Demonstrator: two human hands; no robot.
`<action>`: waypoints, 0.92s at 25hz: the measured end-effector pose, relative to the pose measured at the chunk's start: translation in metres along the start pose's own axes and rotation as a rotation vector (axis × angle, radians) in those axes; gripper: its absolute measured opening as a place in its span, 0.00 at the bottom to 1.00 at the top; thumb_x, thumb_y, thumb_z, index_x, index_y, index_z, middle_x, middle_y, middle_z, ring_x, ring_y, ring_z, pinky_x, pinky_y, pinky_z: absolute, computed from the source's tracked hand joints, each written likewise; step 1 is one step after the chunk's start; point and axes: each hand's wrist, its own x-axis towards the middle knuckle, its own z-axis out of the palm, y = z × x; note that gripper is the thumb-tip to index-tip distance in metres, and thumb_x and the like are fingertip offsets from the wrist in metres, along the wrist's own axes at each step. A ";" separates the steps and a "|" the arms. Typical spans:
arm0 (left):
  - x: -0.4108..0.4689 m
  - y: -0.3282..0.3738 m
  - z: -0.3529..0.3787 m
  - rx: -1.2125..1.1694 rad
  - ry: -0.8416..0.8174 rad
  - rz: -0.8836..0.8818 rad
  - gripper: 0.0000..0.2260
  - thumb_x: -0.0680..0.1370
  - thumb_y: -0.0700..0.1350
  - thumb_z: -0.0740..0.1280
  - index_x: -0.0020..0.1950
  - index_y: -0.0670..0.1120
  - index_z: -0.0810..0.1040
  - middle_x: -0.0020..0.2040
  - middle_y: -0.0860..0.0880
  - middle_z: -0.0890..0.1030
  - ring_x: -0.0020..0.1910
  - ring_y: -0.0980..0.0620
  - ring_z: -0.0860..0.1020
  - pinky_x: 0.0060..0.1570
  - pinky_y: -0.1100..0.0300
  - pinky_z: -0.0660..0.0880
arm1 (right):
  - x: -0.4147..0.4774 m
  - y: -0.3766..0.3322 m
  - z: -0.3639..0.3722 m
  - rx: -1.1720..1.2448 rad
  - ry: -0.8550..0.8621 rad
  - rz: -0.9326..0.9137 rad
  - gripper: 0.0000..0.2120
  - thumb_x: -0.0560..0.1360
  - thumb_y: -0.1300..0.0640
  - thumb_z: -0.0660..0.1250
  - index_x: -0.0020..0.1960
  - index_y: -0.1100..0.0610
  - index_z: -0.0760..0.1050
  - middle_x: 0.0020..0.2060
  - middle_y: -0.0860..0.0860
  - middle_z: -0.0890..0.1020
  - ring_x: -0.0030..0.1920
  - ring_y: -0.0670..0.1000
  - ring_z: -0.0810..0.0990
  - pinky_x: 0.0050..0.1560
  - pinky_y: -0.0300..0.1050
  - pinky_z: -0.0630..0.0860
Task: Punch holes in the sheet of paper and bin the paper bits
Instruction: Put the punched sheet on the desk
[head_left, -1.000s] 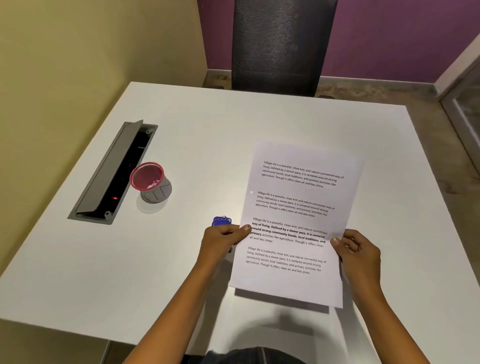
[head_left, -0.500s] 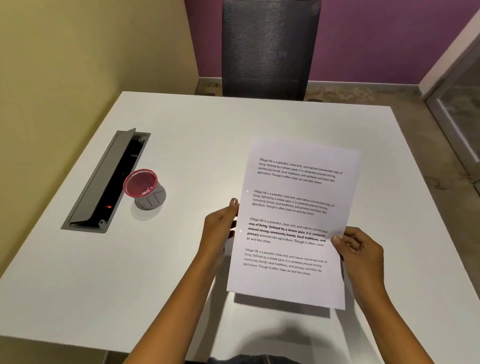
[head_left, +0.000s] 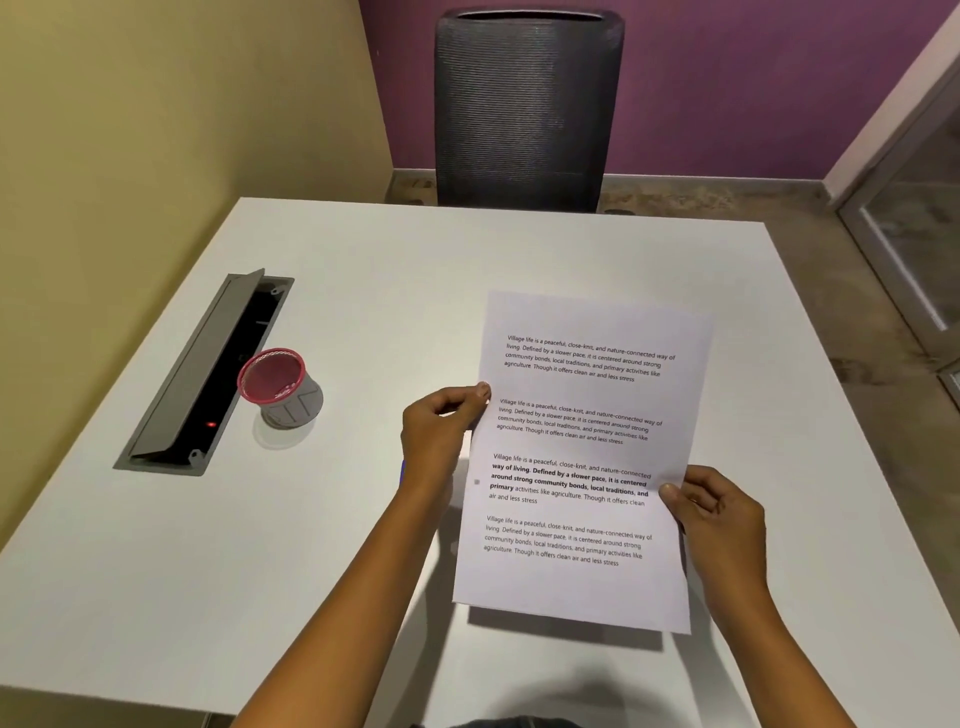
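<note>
– Looking down through the head view, what is held?
– A sheet of paper (head_left: 587, 457), printed with four blocks of text, is held lifted off the white table (head_left: 363, 312) at centre right of the frame; its shadow is cast on the tabletop below its lower edge.
– How is it gripped?
– Its left edge is pinched between thumb and curled fingers of the left hand (head_left: 441, 431), about halfway up. Its right edge is pinched lower down by the right hand (head_left: 717, 514), the thumb laid on the printed face.
– Are any holes seen?
– One small hole (head_left: 477, 482) is seen in the left margin, beside the third block of text.
– And the bin?
– A small mesh bin (head_left: 283, 387) with a pink rim is stood at centre left of the frame, well apart from the paper and just beside an open grey cable hatch (head_left: 202, 374) set into the table. Pale specks can be made out inside it.
– Anything else?
– A blue sliver (head_left: 402, 473) is glimpsed at the left wrist; what it is cannot be told. A dark mesh chair (head_left: 524, 109) is placed at the far edge, top centre.
</note>
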 end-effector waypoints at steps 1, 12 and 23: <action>0.000 -0.001 -0.001 -0.007 0.028 -0.008 0.07 0.73 0.50 0.72 0.44 0.47 0.84 0.43 0.53 0.84 0.36 0.57 0.78 0.37 0.66 0.70 | 0.001 0.001 -0.001 -0.002 0.004 0.001 0.12 0.72 0.64 0.69 0.43 0.47 0.81 0.39 0.47 0.87 0.43 0.54 0.85 0.51 0.54 0.79; -0.019 -0.042 0.000 0.271 -0.077 -0.060 0.05 0.73 0.47 0.73 0.44 0.47 0.85 0.42 0.56 0.85 0.41 0.67 0.79 0.41 0.67 0.72 | 0.028 0.009 -0.020 -0.020 0.067 0.048 0.11 0.72 0.63 0.69 0.43 0.46 0.81 0.38 0.47 0.86 0.43 0.54 0.85 0.50 0.54 0.79; 0.066 -0.040 0.117 0.576 -0.091 0.070 0.05 0.72 0.49 0.71 0.42 0.49 0.85 0.42 0.57 0.84 0.41 0.55 0.80 0.40 0.60 0.74 | 0.144 -0.011 -0.045 -0.089 0.234 0.063 0.07 0.72 0.63 0.71 0.42 0.51 0.79 0.36 0.44 0.82 0.37 0.42 0.80 0.37 0.32 0.72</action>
